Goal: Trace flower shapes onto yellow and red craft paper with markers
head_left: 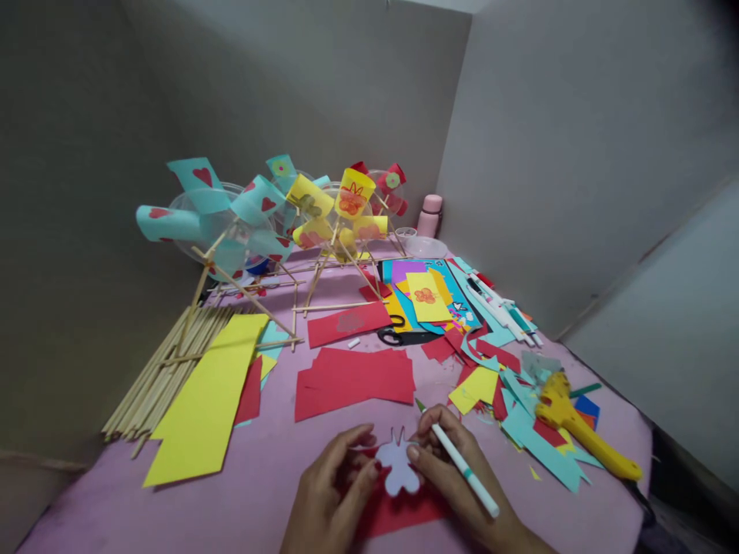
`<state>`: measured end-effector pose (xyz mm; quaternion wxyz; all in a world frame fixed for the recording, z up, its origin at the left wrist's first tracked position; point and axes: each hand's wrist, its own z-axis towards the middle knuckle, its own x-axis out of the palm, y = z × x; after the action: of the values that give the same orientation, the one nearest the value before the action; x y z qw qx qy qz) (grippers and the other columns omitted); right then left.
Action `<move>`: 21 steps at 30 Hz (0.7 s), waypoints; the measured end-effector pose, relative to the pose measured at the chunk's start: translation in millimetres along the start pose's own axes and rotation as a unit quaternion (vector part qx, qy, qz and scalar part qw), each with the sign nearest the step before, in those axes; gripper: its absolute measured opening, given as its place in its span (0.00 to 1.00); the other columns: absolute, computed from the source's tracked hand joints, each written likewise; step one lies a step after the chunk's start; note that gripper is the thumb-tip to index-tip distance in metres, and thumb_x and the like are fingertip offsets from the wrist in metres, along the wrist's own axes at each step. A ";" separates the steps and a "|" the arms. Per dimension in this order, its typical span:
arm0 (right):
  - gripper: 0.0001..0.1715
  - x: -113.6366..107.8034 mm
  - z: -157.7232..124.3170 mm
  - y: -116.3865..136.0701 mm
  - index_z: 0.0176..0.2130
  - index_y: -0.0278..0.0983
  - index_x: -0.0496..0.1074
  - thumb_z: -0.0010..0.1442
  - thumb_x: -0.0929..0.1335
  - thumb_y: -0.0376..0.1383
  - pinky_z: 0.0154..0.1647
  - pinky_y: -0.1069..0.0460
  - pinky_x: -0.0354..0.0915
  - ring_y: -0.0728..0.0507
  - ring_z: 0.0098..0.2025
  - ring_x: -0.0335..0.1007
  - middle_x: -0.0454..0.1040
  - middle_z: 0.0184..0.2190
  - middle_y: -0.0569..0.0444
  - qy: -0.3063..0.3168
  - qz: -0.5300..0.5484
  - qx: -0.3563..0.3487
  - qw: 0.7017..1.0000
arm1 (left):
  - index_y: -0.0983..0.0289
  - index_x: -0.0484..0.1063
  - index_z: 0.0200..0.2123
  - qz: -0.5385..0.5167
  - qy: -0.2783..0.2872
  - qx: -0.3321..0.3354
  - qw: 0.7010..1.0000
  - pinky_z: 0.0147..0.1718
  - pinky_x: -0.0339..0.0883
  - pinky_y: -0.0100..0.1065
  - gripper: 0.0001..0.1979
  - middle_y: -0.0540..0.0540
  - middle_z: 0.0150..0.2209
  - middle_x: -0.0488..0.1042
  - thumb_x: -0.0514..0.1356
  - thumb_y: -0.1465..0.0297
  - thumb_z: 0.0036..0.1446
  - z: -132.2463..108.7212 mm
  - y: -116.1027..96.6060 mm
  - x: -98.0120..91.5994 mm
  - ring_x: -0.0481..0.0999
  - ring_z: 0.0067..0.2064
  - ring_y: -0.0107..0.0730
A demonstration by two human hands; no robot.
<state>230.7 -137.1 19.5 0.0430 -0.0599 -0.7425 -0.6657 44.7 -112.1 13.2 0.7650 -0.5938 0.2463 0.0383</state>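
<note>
Between left fingers [359, 494] and right fingers [428, 465], butterfly cutout [399, 465] over red paper [398, 519].

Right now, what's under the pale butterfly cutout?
Red paper shows around the lower edge of the butterfly cutout. The area directly beneath is covered, so any marks there can't be seen.

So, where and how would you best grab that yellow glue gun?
The yellow glue gun is probably best taken by its handle, from the near right: that slim part slants toward the right edge of the table, while the bulkier head lies among paper scraps. The right hand holds a marker, so that would likely go down first.
</note>
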 end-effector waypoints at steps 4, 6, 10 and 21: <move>0.08 -0.6 -3.8 -6.5 0.33 0.39 0.61 0.56 0.67 0.35 0.24 0.55 0.58 0.48 0.22 0.63 0.65 0.20 0.61 0.033 -0.137 0.009 0.990 | 0.62 0.70 0.46 -0.060 0.072 -0.105 0.990 0.31 0.72 0.29 0.12 0.52 0.33 0.78 0.55 0.66 0.60 -5.9 -4.0 11.5 0.78 0.31 0.31; 0.06 -1.5 -4.7 -11.1 0.33 0.39 0.61 0.55 0.66 0.32 0.23 0.55 0.58 0.48 0.21 0.63 0.66 0.20 0.61 0.036 -0.217 -0.002 0.976 | 0.60 0.70 0.47 -0.009 0.082 -0.087 0.993 0.31 0.71 0.28 0.12 0.51 0.33 0.79 0.55 0.67 0.60 -8.3 -1.0 14.2 0.78 0.31 0.30; 0.06 -4.0 -5.4 -19.1 0.33 0.39 0.62 0.55 0.64 0.29 0.24 0.54 0.57 0.48 0.21 0.62 0.64 0.20 0.61 0.043 -0.343 -0.049 0.937 | 0.59 0.69 0.49 0.130 0.054 0.028 0.990 0.36 0.73 0.29 0.13 0.52 0.40 0.79 0.55 0.69 0.60 -10.4 6.9 15.7 0.79 0.38 0.32; 0.08 -6.0 -3.2 -28.2 0.35 0.38 0.64 0.54 0.66 0.27 0.21 0.55 0.59 0.48 0.20 0.64 0.68 0.20 0.60 0.055 -0.431 -0.103 0.895 | 0.63 0.72 0.41 0.366 -0.012 0.348 0.863 0.34 0.69 0.33 0.16 0.54 0.38 0.79 0.44 0.74 0.66 -18.8 18.9 13.0 0.76 0.36 0.33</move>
<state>232.5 -143.5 -8.7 -0.2135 0.2983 -0.6194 -0.6941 43.2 -127.1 -12.3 0.8556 -0.1558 0.4341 0.2349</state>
